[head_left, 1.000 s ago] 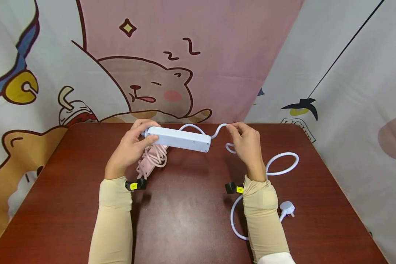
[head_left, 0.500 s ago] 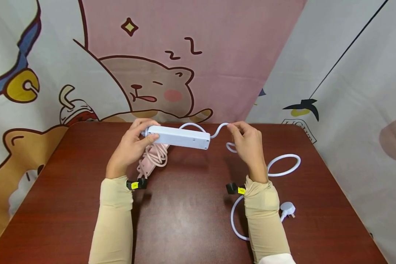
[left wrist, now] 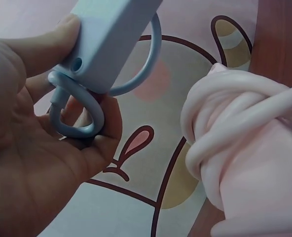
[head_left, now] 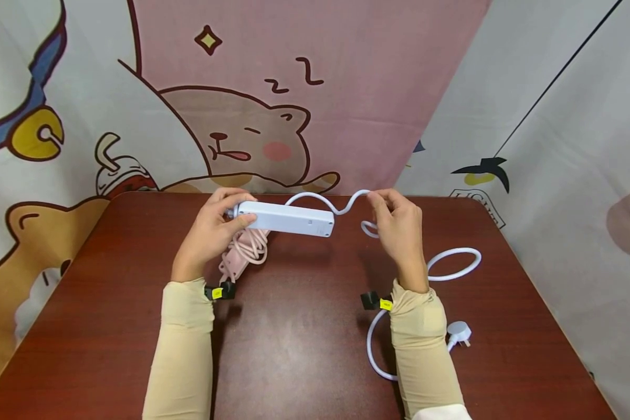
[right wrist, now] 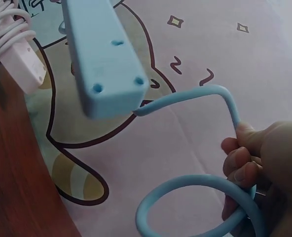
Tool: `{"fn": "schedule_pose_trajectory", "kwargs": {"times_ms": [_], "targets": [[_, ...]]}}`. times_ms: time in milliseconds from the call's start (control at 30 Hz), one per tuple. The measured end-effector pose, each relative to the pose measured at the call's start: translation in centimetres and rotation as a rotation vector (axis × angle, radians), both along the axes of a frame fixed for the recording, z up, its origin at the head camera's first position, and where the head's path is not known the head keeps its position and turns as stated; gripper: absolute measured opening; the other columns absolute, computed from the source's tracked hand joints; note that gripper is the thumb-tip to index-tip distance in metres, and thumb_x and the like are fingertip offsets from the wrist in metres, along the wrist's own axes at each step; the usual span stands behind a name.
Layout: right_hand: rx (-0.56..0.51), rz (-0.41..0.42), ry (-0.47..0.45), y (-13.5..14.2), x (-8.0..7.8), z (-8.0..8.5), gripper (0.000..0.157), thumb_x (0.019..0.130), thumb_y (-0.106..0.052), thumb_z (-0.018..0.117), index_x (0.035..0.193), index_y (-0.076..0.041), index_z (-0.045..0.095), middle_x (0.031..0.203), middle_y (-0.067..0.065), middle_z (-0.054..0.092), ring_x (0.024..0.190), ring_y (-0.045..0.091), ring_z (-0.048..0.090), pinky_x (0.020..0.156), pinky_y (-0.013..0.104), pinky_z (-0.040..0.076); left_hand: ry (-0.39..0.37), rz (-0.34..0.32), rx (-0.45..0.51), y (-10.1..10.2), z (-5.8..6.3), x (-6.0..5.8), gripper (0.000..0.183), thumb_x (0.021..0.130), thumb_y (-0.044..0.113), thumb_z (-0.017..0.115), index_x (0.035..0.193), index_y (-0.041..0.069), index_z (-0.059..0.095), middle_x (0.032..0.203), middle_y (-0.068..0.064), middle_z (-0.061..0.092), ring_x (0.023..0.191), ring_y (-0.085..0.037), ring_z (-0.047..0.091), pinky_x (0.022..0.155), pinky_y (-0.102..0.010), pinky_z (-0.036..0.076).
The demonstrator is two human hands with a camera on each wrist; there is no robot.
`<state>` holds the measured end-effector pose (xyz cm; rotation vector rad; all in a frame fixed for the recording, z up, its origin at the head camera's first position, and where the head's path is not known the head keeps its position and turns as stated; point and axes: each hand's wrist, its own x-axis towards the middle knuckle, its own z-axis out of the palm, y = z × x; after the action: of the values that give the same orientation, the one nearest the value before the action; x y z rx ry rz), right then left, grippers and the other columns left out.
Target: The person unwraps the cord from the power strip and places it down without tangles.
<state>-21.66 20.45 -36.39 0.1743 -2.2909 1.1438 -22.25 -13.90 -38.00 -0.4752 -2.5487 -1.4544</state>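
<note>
My left hand (head_left: 210, 233) grips one end of a white power strip (head_left: 289, 219), thumb on its near face, holding it above the table. In the left wrist view, the cord (left wrist: 82, 129) leaves that end in a small loop by the fingers and passes behind the strip. My right hand (head_left: 399, 233) pinches the same cord (right wrist: 195, 93) between thumb and fingertips, to the right of the strip's far end. Another loop of cord (right wrist: 195, 178) hangs beside the right fingers.
A pink power strip (head_left: 236, 262) wrapped in its own cord lies on the brown table (head_left: 294, 350) behind the left wrist. The white strip's plug (head_left: 458, 331) and loose cord loops (head_left: 454, 251) lie on the right. A cartoon-printed cloth (head_left: 367, 87) stands behind the table.
My right hand has shifted slightly right and up with the cord, whose arc above the strip's far end now rises a little higher. The left hand still holds the strip in nearly the same place.
</note>
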Motion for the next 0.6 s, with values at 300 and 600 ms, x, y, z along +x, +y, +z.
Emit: {"fn": "schedule_pose_trajectory", "kwargs": {"times_ms": [300, 600], "targets": [[-0.092, -0.002, 0.068, -0.6, 0.2, 0.2, 0.033, 0.103, -0.031, 0.061, 0.095, 0.0, 0.069, 0.067, 0.011, 0.058, 0.058, -0.001, 0.045, 0.058, 0.016, 0.036, -0.01, 0.068, -0.045, -0.1, -0.3, 0.1, 0.028, 0.094, 0.025, 0.075, 0.12, 0.017, 0.072, 0.145, -0.01, 0.055, 0.116, -0.027, 0.058, 0.081, -0.023, 0.047], [-0.223, 0.01, 0.129, -0.8, 0.8, 1.1, 0.031, 0.103, -0.026, 0.06, 0.098, 0.003, 0.07, 0.066, 0.003, 0.053, 0.06, 0.002, 0.047, 0.058, 0.018, 0.036, 0.026, 0.142, -0.109, 0.0, -0.5, -0.2, 0.024, 0.094, 0.022, 0.075, 0.117, 0.016, 0.074, 0.126, -0.011, 0.066, 0.101, -0.023, 0.06, 0.079, -0.028, 0.046]]}}
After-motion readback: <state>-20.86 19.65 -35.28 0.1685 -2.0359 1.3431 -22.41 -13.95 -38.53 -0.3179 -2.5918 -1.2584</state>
